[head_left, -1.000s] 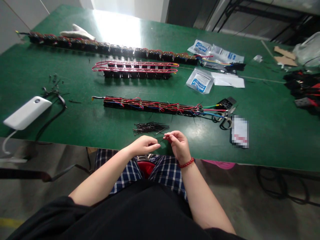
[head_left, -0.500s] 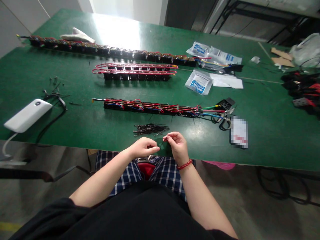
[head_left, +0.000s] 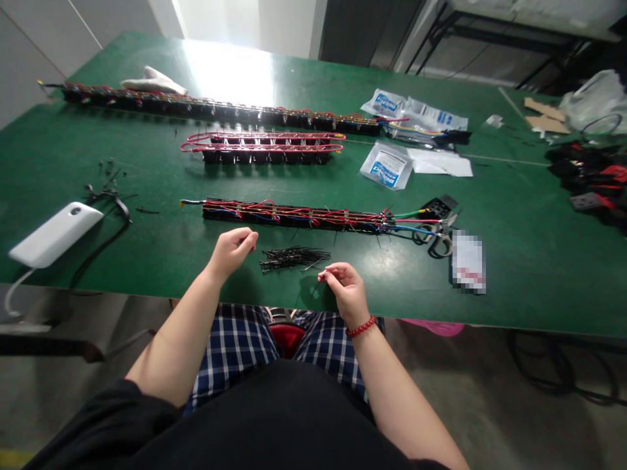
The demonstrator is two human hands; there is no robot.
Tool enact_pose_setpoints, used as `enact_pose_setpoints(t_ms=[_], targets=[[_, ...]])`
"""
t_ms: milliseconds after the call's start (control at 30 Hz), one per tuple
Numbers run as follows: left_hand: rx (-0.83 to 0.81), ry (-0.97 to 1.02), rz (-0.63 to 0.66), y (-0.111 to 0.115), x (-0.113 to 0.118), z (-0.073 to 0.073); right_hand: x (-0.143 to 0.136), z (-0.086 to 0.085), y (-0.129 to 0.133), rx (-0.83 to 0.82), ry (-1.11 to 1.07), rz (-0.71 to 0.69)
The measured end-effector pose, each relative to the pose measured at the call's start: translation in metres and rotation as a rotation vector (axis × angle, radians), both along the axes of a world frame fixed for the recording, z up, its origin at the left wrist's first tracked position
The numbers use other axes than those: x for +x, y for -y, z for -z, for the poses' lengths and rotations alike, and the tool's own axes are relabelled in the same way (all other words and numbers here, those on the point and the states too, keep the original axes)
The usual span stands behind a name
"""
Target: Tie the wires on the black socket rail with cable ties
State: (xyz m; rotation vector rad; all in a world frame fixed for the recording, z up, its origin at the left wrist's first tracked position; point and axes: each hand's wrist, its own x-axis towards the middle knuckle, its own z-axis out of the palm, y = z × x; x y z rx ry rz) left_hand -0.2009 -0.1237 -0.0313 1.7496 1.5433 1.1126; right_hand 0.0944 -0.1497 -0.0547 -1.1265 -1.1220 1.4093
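Our right hand (head_left: 349, 290) is pinching what looks like a thin dark tie (head_left: 316, 286), just nearer us than the tie pile (head_left: 294, 258). Our left hand (head_left: 232, 253) is curled closed beside the pile, near the wired strip (head_left: 294, 214); can't tell if anything's in it. We'd keep that pinch light, leave the loose end free, and stay off the pile so nothing snags.

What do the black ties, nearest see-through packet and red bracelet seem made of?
Black ties: probably plastic, dark finish; slim, stiff-looking strands.
See-through packet: likely thin plastic film, judging by its transparent, shiny surface.
Red bracelet: apparently round beads, perhaps glass, stone or plastic; too small to settle.
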Motion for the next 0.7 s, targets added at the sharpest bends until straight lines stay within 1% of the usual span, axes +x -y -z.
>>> enact_pose_setpoints(t_ms=[133,200,267,333,433,600,700], targets=[[0.237,-0.358,-0.156,-0.037,-0.011,0.005,0.0,0.0,0.0,0.006,-0.02,-0.006],[0.305,-0.446,-0.245,-0.054,-0.012,0.01,0.0,0.0,0.0,0.005,-0.017,-0.005],[0.328,-0.487,-0.299,-0.065,-0.012,0.017,-0.001,0.0,0.001,0.002,0.001,-0.001],[0.323,-0.515,-0.296,-0.071,-0.011,0.024,-0.002,0.0,0.002,-0.002,0.026,0.002],[0.301,-0.546,-0.259,-0.07,-0.011,0.03,-0.001,0.0,0.002,-0.004,0.047,0.009],[0.269,-0.57,-0.178,-0.066,-0.01,0.029,0.0,0.0,0.002,0.001,0.027,0.014],[0.238,-0.571,-0.152,-0.067,-0.01,0.028,-0.001,-0.001,0.002,0.0,0.042,0.019]])
